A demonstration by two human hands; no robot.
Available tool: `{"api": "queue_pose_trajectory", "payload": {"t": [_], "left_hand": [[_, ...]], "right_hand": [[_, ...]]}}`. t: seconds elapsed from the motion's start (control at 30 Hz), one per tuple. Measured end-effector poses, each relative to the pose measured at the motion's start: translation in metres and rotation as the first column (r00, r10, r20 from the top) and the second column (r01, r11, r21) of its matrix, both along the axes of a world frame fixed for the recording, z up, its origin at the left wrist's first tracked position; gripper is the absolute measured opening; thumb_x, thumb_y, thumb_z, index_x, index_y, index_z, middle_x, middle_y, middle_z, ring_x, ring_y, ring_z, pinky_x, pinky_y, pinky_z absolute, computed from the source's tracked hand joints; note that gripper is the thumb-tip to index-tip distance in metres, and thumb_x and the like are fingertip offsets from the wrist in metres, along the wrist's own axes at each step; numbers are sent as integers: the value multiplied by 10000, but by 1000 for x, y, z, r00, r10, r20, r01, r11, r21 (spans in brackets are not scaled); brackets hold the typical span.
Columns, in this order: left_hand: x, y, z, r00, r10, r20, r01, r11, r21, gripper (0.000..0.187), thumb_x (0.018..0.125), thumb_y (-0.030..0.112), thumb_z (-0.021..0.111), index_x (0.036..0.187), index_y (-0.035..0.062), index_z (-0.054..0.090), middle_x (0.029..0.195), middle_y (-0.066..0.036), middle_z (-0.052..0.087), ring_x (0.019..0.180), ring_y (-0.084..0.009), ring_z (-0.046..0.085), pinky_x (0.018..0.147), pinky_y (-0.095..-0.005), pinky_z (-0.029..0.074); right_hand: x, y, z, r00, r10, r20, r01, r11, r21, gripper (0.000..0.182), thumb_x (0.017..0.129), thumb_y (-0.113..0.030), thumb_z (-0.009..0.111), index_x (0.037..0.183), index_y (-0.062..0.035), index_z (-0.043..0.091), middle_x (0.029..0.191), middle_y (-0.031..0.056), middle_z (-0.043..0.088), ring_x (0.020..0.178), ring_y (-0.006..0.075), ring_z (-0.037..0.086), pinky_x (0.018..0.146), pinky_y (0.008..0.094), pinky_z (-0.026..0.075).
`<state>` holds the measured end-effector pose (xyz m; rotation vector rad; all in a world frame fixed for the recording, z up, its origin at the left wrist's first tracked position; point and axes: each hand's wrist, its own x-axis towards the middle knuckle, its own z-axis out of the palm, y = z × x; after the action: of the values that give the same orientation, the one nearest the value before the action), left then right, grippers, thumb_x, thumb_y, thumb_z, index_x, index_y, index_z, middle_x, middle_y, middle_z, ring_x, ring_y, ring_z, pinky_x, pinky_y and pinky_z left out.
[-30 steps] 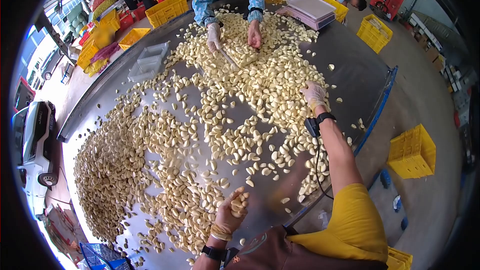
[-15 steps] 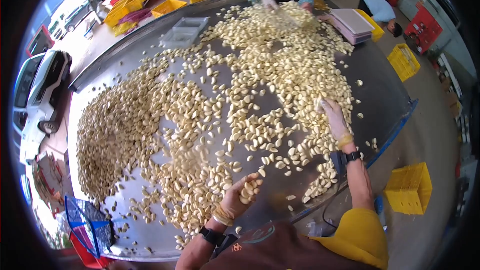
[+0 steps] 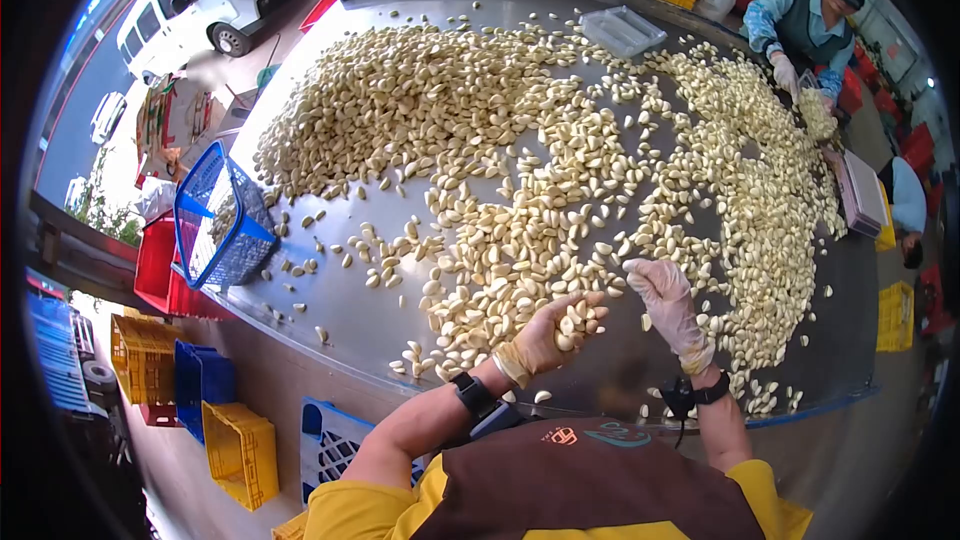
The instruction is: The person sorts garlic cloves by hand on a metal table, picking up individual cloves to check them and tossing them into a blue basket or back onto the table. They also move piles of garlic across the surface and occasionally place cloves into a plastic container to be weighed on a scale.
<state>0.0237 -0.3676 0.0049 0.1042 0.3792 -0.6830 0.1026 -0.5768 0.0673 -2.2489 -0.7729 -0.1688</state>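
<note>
Peeled garlic cloves [image 3: 520, 210] lie loose across a metal table. My left hand [image 3: 545, 338], in a thin glove, is turned palm up at the near edge of the cloves, its fingers curled around several of them. To its right, my gloved right hand [image 3: 672, 308] hovers over the table with thumb and fingertips pinched together. Whether a clove is between those fingertips, I cannot make out. A denser heap of cloves [image 3: 390, 100] spreads at the far left, and another band of cloves [image 3: 765, 200] runs along the right.
A blue basket [image 3: 225, 215] stands at the table's left edge. A clear plastic tray [image 3: 622, 32] lies at the back. Across the table, a co-worker [image 3: 800, 35] handles cloves near a stack of pale trays [image 3: 860, 195]. Yellow crates [image 3: 240, 452] are on the floor.
My view has swung left. My right hand has left the right-hand band of cloves and come closer to my left hand, which still holds cloves.
</note>
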Motion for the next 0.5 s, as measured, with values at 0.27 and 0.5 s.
{"api": "queue_pose_trajectory", "payload": {"t": [0.27,0.5], "left_hand": [[-66,129,10,861,496,-110,-507,854,-120,305,984,270,555,1235,109,614,1118,-120,665,827,-185,645,525,-218,483],[-118,198,13,842,533,-80,-537,843,-38,372,987,274,543,1326,122,551,1145,-81,651,954,-180,645,594,-229,522]], "right_hand": [[25,106,-87,930,333,154,-311,938,-152,176,826,-115,656,1001,-104,671,901,75,639,878,274,600,793,398,465],[28,174,-82,780,432,452,-27,745,-666,123,793,-150,601,916,-138,598,848,58,542,838,241,557,747,388,429]]}}
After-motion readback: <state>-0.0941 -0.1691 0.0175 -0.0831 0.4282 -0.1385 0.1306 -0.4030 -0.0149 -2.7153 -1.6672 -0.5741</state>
